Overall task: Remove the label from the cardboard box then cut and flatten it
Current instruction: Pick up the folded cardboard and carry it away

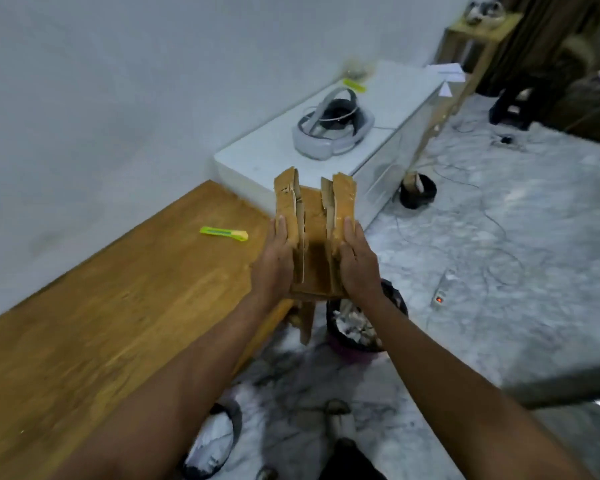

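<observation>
A brown cardboard box (315, 216), cut open with ragged side flaps standing up, is held in the air past the right end of the wooden table (94, 317). My left hand (274, 261) lies flat against its left flap and my right hand (355, 261) against its right flap, fingers straight, pressing the flaps toward each other. One loose strip of cardboard hangs down below the box. A yellow-green utility knife (224, 233) lies on the table, left of the box. No label shows on the visible cardboard.
A black waste bin (357, 327) with paper scraps stands on the marble floor under the box. Behind it is a white cabinet (388, 98) carrying a white headset (331, 128). Cables and a power strip (444, 287) lie on the floor to the right.
</observation>
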